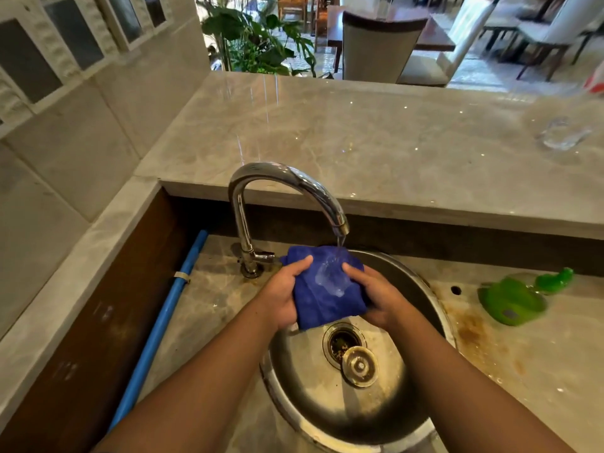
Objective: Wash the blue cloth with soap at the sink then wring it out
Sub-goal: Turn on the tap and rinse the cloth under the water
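Note:
The blue cloth (327, 289) is bunched up above the round steel sink (327, 410), right under the chrome tap (287, 188). Water runs from the spout onto the cloth's top. My left hand (282, 294) grips the cloth's left side with the thumb on top. My right hand (376, 297) grips its right side in the same way. A green soap pouch (513, 300) lies on the counter to the right of the sink, apart from both hands.
The drain (341, 344) is open, with its strainer plug (359, 366) lying beside it in the basin. A blue pipe (163, 318) runs along the left wall. A raised marble ledge (376, 142) behind the tap carries a clear glass (560, 134).

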{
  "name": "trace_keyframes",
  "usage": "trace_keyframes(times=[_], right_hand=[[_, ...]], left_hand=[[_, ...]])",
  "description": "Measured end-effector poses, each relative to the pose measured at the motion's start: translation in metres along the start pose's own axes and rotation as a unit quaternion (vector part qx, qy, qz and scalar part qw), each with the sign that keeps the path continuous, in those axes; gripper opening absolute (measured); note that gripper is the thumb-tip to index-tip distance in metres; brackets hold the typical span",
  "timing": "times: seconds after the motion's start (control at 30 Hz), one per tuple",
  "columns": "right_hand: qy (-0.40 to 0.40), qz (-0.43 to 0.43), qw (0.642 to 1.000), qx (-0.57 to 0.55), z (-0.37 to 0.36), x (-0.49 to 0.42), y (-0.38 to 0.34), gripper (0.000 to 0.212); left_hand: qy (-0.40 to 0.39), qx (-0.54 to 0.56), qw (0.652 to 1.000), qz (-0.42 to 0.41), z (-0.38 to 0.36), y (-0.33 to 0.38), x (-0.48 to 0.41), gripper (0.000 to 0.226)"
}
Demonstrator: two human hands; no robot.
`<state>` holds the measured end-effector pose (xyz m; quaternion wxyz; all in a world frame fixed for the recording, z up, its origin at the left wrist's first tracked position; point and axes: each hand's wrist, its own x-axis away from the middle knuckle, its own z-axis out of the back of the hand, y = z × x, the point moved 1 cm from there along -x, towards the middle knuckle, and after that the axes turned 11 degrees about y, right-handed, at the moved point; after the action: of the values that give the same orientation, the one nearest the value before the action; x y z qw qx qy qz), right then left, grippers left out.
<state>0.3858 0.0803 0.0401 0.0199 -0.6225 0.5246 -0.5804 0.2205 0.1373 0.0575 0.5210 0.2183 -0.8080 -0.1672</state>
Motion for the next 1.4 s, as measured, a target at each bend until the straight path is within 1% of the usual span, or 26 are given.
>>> trace_keyframes(times=[0.07, 0.13, 0.2, 0.23, 0.3, 0.33, 0.4, 0.43, 0.5, 0.53, 0.6, 0.63, 0.7, 0.77, 0.83, 0.87, 0.9, 0.97, 1.0, 1.03, 1.1, 1.17, 1.3, 1.4], right_hand=[[0.010, 0.053, 0.997, 0.061, -0.001, 0.002, -0.005, 0.032], [0.055, 0.122, 0.983, 0.124, -0.005, 0.005, -0.008, 0.024], [0.106, 0.216, 0.954, 0.180, -0.011, 0.010, -0.010, 0.017], [0.126, 0.270, 0.932, 0.208, -0.016, 0.015, -0.011, 0.015], [0.144, 0.361, 0.891, 0.233, -0.027, 0.027, -0.007, 0.006], [0.139, 0.386, 0.881, 0.236, -0.034, 0.032, -0.003, 0.005], [0.121, 0.416, 0.859, 0.271, -0.047, 0.036, 0.008, 0.015], [0.126, 0.432, 0.834, 0.319, -0.052, 0.034, 0.013, 0.017], [0.176, 0.471, 0.756, 0.419, -0.052, 0.025, 0.020, 0.015], [0.202, 0.482, 0.729, 0.441, -0.049, 0.020, 0.020, 0.017], [0.239, 0.472, 0.712, 0.462, -0.040, 0.007, 0.014, 0.021], [0.253, 0.454, 0.713, 0.472, -0.035, 0.000, 0.008, 0.021], [0.272, 0.414, 0.729, 0.471, -0.026, -0.009, -0.006, 0.021], [0.275, 0.394, 0.757, 0.442, -0.019, -0.013, -0.016, 0.020], [0.249, 0.386, 0.794, 0.398, -0.016, -0.013, -0.018, 0.018], [0.234, 0.373, 0.821, 0.362, -0.016, -0.011, -0.018, 0.018], [0.220, 0.346, 0.858, 0.308, -0.017, -0.009, -0.018, 0.019], [0.176, 0.243, 0.942, 0.149, -0.020, -0.003, -0.017, 0.025], [0.143, 0.186, 0.970, 0.065, -0.021, 0.001, -0.015, 0.026], [0.116, 0.140, 0.983, -0.003, -0.022, 0.004, -0.013, 0.027], [0.095, 0.079, 0.988, -0.090, -0.022, 0.008, -0.008, 0.028], [0.093, 0.051, 0.986, -0.127, -0.022, 0.009, -0.005, 0.034], [0.085, 0.056, 0.984, -0.149, -0.022, 0.014, -0.014, 0.039], [0.081, 0.073, 0.985, -0.131, -0.016, 0.017, -0.020, 0.039]], left_hand=[[0.015, -0.013, 1.000, -0.001, -0.002, 0.001, -0.003, 0.035], [0.031, -0.011, 0.999, -0.001, -0.005, 0.001, -0.005, 0.030], [0.043, -0.001, 0.999, 0.005, -0.008, -0.001, -0.009, 0.030], [0.042, 0.008, 0.999, 0.005, -0.010, -0.003, -0.010, 0.031], [0.033, 0.042, 0.999, 0.000, -0.017, -0.006, -0.010, 0.031], [0.029, 0.062, 0.998, 0.000, -0.019, -0.009, -0.010, 0.031], [0.010, 0.103, 0.995, 0.007, -0.026, -0.015, -0.008, 0.039], [0.000, 0.111, 0.994, 0.011, -0.030, -0.018, -0.007, 0.044], [-0.016, 0.116, 0.993, 0.013, -0.034, -0.024, -0.008, 0.049], [-0.015, 0.125, 0.992, 0.010, -0.035, -0.027, -0.007, 0.048], [-0.009, 0.139, 0.990, 0.007, -0.035, -0.032, -0.006, 0.044], [-0.019, 0.139, 0.990, 0.010, -0.035, -0.034, -0.003, 0.043], [-0.034, 0.125, 0.991, 0.014, -0.033, -0.032, 0.000, 0.044], [-0.026, 0.108, 0.994, 0.006, -0.030, -0.028, -0.001, 0.038], [-0.008, 0.087, 0.996, -0.003, -0.029, -0.020, -0.001, 0.033], [0.005, 0.074, 0.997, -0.009, -0.027, -0.017, -0.004, 0.032], [0.025, 0.063, 0.998, -0.009, -0.026, -0.015, -0.006, 0.032], [0.076, 0.031, 0.997, -0.011, -0.021, -0.011, -0.015, 0.039], [0.089, 0.021, 0.996, -0.018, -0.019, -0.011, -0.020, 0.041], [0.095, 0.019, 0.995, -0.030, -0.018, -0.010, -0.023, 0.040], [0.099, 0.020, 0.994, -0.050, -0.018, -0.011, -0.025, 0.037], [0.081, 0.027, 0.995, -0.047, -0.020, -0.015, -0.022, 0.035], [0.017, 0.055, 0.998, -0.032, -0.023, -0.029, -0.014, 0.038], [0.011, 0.059, 0.997, -0.057, -0.025, -0.030, -0.012, 0.038]])
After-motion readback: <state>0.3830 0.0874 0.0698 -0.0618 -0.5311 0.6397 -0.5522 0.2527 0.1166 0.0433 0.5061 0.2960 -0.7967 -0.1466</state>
